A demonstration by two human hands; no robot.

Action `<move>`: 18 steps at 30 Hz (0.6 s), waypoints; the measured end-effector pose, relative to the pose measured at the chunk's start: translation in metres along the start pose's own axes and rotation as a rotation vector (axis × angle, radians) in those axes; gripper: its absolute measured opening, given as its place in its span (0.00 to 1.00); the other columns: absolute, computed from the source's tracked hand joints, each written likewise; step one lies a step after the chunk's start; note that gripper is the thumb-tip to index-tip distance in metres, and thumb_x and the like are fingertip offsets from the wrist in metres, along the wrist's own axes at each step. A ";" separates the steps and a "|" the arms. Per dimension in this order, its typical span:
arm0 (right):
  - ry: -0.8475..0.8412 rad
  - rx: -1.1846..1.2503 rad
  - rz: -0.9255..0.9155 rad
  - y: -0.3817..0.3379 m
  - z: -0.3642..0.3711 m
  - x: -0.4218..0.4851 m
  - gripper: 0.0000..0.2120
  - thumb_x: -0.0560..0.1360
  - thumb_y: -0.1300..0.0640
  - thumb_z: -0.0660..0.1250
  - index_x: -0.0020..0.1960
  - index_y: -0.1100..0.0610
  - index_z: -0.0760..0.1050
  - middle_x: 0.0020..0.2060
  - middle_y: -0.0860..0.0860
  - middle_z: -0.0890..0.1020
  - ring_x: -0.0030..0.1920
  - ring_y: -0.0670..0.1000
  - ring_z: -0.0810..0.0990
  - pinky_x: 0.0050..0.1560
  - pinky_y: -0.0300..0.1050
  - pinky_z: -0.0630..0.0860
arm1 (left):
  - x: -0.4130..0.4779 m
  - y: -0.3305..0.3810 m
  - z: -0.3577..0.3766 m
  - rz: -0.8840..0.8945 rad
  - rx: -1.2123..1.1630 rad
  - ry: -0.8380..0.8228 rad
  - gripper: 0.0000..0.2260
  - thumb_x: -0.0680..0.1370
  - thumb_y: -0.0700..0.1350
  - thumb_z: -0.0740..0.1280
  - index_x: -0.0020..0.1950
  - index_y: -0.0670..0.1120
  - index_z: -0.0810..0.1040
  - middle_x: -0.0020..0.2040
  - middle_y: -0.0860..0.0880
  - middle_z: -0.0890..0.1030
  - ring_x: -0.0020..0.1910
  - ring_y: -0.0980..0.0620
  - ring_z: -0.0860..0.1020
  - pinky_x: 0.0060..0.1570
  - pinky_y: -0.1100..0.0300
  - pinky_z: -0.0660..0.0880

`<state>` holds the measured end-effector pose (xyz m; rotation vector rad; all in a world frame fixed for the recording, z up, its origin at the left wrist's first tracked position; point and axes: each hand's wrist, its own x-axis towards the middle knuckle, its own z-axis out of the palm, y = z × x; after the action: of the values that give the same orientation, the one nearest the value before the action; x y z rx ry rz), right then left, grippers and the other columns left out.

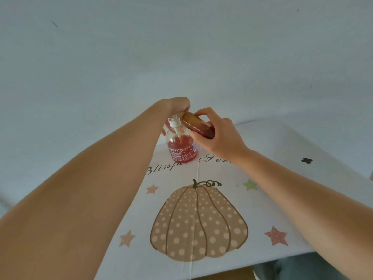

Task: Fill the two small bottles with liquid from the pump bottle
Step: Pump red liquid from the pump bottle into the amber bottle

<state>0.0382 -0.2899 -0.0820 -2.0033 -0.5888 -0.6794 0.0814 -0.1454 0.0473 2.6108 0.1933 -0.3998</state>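
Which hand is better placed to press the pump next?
Left: the left hand curls over the head of the pump bottle; the right hand grips the small bottle, tilted, mouth at its spout.

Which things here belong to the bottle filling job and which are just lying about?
In the job: pump bottle, with the left hand on its top; small bottle, tilted toward the pump, held by the right hand.
Just there: pumpkin tablecloth.

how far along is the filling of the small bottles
Done: the small bottle already holds some red liquid. In hand: the right hand holds it tilted at the spout while the left hand rests on the pump bottle. Left: topping it up; a second small bottle is not in view.
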 end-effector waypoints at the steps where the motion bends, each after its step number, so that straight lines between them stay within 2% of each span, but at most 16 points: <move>1: 0.002 -0.003 -0.005 0.000 0.000 0.000 0.19 0.79 0.48 0.74 0.66 0.50 0.73 0.33 0.44 0.84 0.27 0.44 0.78 0.30 0.35 0.71 | 0.000 0.001 0.000 0.001 0.004 0.006 0.23 0.70 0.44 0.60 0.63 0.40 0.82 0.52 0.39 0.87 0.50 0.40 0.85 0.61 0.34 0.79; 4: 0.009 -0.005 -0.029 0.001 0.000 0.001 0.20 0.80 0.48 0.74 0.67 0.50 0.72 0.33 0.45 0.84 0.28 0.45 0.79 0.30 0.41 0.74 | -0.003 0.008 -0.003 0.006 0.036 0.041 0.24 0.72 0.43 0.60 0.67 0.41 0.78 0.61 0.40 0.79 0.50 0.40 0.82 0.59 0.34 0.80; 6: 0.002 -0.005 -0.036 0.001 0.000 0.002 0.20 0.80 0.48 0.74 0.68 0.50 0.72 0.34 0.47 0.85 0.28 0.46 0.78 0.30 0.43 0.75 | -0.004 0.010 -0.004 0.005 0.046 0.054 0.23 0.72 0.42 0.60 0.67 0.42 0.76 0.61 0.40 0.77 0.49 0.40 0.81 0.59 0.34 0.80; 8: 0.001 -0.002 -0.037 0.002 0.000 0.002 0.20 0.80 0.48 0.74 0.68 0.50 0.72 0.34 0.46 0.84 0.28 0.46 0.79 0.30 0.39 0.73 | -0.003 0.011 -0.004 0.011 0.044 0.051 0.23 0.72 0.42 0.60 0.66 0.42 0.76 0.60 0.41 0.76 0.48 0.41 0.80 0.59 0.34 0.80; 11: 0.006 -0.010 -0.018 0.002 0.000 0.000 0.20 0.80 0.49 0.74 0.68 0.50 0.72 0.33 0.43 0.83 0.29 0.44 0.80 0.31 0.35 0.71 | 0.001 0.006 -0.003 0.021 0.028 0.027 0.24 0.70 0.43 0.60 0.65 0.41 0.79 0.61 0.40 0.79 0.53 0.40 0.82 0.59 0.34 0.80; 14: 0.002 -0.009 -0.005 0.001 0.001 -0.002 0.19 0.80 0.50 0.74 0.67 0.51 0.73 0.35 0.43 0.84 0.29 0.43 0.80 0.32 0.33 0.72 | 0.008 -0.003 0.000 0.010 -0.004 -0.002 0.22 0.68 0.44 0.61 0.60 0.41 0.80 0.57 0.38 0.86 0.56 0.38 0.84 0.61 0.34 0.79; 18: 0.009 -0.001 0.000 0.002 0.001 -0.002 0.18 0.79 0.49 0.74 0.66 0.50 0.73 0.35 0.44 0.85 0.29 0.44 0.80 0.31 0.38 0.75 | 0.009 -0.004 0.000 0.008 -0.005 -0.007 0.20 0.69 0.45 0.61 0.57 0.42 0.81 0.54 0.38 0.87 0.55 0.38 0.85 0.62 0.34 0.78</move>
<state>0.0387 -0.2902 -0.0848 -2.0000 -0.5829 -0.6884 0.0887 -0.1419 0.0427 2.6038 0.1816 -0.4052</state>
